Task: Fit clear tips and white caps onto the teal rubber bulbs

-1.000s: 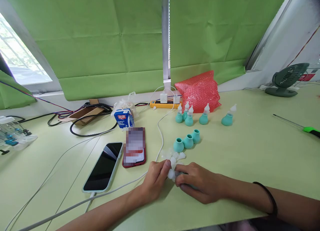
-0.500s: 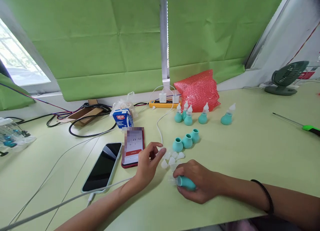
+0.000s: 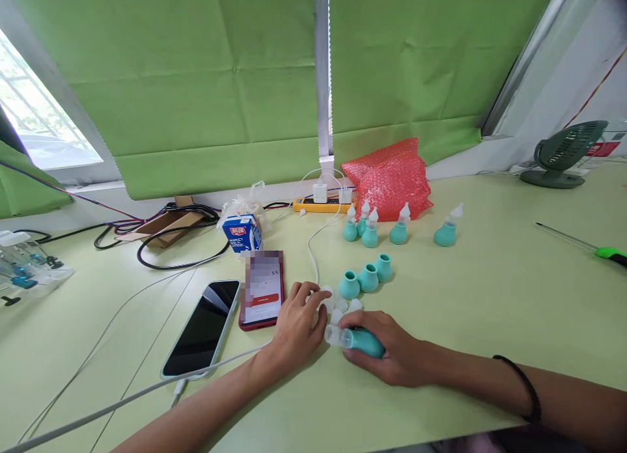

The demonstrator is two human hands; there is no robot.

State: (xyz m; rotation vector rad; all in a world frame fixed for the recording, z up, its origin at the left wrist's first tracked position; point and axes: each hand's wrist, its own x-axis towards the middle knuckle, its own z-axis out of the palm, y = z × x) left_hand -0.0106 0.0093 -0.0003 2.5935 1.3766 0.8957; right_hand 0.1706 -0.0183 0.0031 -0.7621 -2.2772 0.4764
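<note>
My right hand (image 3: 386, 348) is wrapped round a teal nasal aspirator bulb (image 3: 365, 342), tilted on its side. A clear collar (image 3: 336, 336) on its mouth faces left. My left hand (image 3: 301, 319) reaches over a small pile of white translucent tips (image 3: 353, 305), its index finger and thumb apart; no held piece shows in it. Beyond the pile stand three teal bulbs with bare round mouths (image 3: 368, 278). Further back, several aspirators with clear collars and white tips stand upright, one aspirator (image 3: 445, 232) apart on the right.
A red-cased phone (image 3: 264, 299) and a pale-cased phone (image 3: 200, 329) lie left of my left hand; a white cable crosses my forearm. Behind are a blue milk carton (image 3: 243, 233), a yellow power strip (image 3: 318, 206) and red bubble wrap (image 3: 392, 185). A screwdriver (image 3: 578, 239) and fan (image 3: 558, 156) sit right.
My left hand has moved slightly right and its fingers have come down onto the tips. My right hand has raised the bulb a little, so its clear collar shows more plainly.
</note>
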